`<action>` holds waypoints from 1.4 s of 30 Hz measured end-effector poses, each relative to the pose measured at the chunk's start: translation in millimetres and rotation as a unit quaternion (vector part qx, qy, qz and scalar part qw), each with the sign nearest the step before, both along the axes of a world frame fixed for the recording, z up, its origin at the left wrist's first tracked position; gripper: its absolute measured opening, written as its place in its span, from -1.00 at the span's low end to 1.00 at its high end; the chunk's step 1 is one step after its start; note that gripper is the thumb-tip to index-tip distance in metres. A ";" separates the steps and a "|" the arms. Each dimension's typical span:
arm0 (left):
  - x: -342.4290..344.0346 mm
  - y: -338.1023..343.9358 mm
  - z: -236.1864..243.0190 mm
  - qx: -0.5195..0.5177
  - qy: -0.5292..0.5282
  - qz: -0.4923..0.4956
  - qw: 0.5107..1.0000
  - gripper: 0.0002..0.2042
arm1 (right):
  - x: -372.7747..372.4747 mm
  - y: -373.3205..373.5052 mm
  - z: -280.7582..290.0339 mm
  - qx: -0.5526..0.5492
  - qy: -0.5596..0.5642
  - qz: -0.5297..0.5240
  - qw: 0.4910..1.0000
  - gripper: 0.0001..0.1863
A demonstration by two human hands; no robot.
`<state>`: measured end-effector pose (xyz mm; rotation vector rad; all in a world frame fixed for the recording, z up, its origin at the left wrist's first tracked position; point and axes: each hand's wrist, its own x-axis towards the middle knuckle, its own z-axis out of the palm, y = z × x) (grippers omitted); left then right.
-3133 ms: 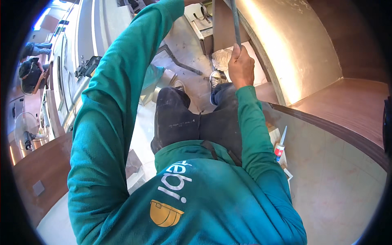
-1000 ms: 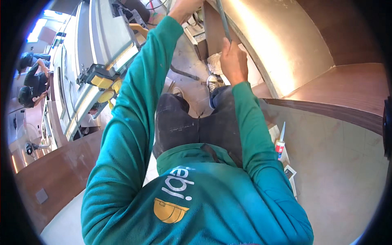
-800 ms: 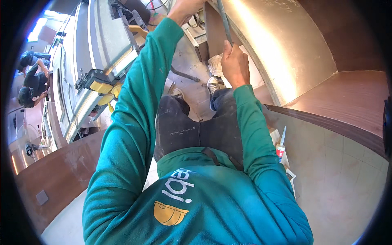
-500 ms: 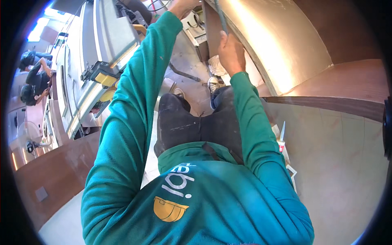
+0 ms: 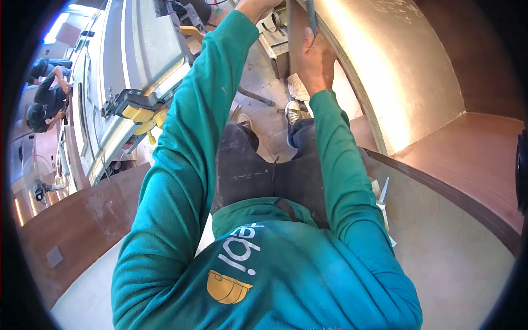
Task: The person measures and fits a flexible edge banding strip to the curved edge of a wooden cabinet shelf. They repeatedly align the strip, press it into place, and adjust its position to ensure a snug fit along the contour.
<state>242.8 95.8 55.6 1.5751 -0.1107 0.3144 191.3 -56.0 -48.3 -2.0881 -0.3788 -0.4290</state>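
Observation:
At the top of the view my right hand (image 5: 317,69) is closed around a narrow grey bar (image 5: 312,15), with the thumb lying along it. The bar runs up out of the picture, so its far end is hidden. Right beside that hand is the edge of a curved panel (image 5: 379,66) with a brightly lit, pale surface. My left hand (image 5: 257,7) reaches to the top edge left of the bar. Its fingers are mostly cut off there, and whatever they touch cannot be made out.
To the left stands a long workbench (image 5: 118,47) with a yellow-and-black tool (image 5: 135,107) on it. Two people (image 5: 47,102) are farther left. A dark hose (image 5: 256,97) lies on the floor near my shoes. A nozzled tube (image 5: 383,192) stands by my right elbow, next to a curved wooden partition (image 5: 451,187).
Both hands have moved slightly up and right in the picture, as the whole view has shifted a little. My right hand keeps its hold on the grey bar.

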 end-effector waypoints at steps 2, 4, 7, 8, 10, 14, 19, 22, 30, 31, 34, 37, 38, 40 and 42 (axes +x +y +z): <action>2.2 0.9 1.1 0.002 0.027 0.019 0.999 -0.44 | 3.9 2.9 0.7 0.001 0.041 0.021 0.999 -0.59; -7.7 -1.1 15.4 0.043 0.052 0.018 0.998 -0.41 | 5.9 3.5 -1.1 0.014 0.042 0.028 0.999 -0.61; -3.6 -2.1 -16.4 0.053 -0.046 0.067 0.995 -0.34 | -7.6 -1.2 -14.7 0.004 0.092 0.035 0.995 -0.63; -1.0 2.6 -22.9 0.026 -0.031 0.046 0.998 -0.29 | -4.8 1.5 -16.7 -0.001 0.107 0.038 0.994 -0.63; -1.9 0.4 -22.2 -0.005 -0.048 0.019 0.999 -0.22 | -0.4 1.4 -18.9 -0.021 0.113 0.041 0.992 -0.63; -4.2 5.5 -22.4 0.138 -0.118 0.040 0.983 -0.13 | -11.7 -12.8 -29.7 -0.030 0.117 0.038 0.992 -0.59; -3.6 9.7 2.8 0.091 0.052 0.058 0.993 -0.13 | 7.8 -12.4 -17.8 0.030 -0.065 0.043 0.996 -0.55; -6.5 11.1 13.6 0.085 0.073 0.031 0.993 -0.21 | 12.4 -5.6 -12.2 -0.015 0.042 0.041 0.998 -0.61; -7.1 8.2 -2.7 0.146 0.011 0.097 0.984 -0.29 | 17.5 15.7 -25.2 0.013 0.042 0.055 0.998 -0.68; -16.6 0.8 9.5 0.136 0.099 0.080 0.983 -0.28 | 15.7 12.6 -36.6 0.004 0.053 0.043 0.998 -0.69; 2.6 19.8 -38.7 0.223 -0.096 0.083 0.966 -0.09 | 5.1 8.0 -71.3 0.024 0.050 0.049 0.997 -0.65; -8.8 13.5 -35.1 0.084 0.020 0.037 0.996 -0.04 | 6.1 1.6 -80.0 -0.002 0.059 0.054 0.997 -0.62; -8.9 18.1 -24.2 0.079 0.056 0.006 0.995 -0.04 | 10.3 4.3 -76.3 -0.015 0.059 0.061 0.996 -0.62; -5.8 19.5 -20.7 0.073 0.050 -0.026 0.996 -0.05 | 5.1 -4.1 -71.7 0.001 0.065 0.054 0.996 -0.61; -3.5 19.3 -27.4 0.075 -0.032 -0.023 0.996 -0.06 | 8.4 1.0 -58.1 0.023 0.026 0.050 0.998 -0.60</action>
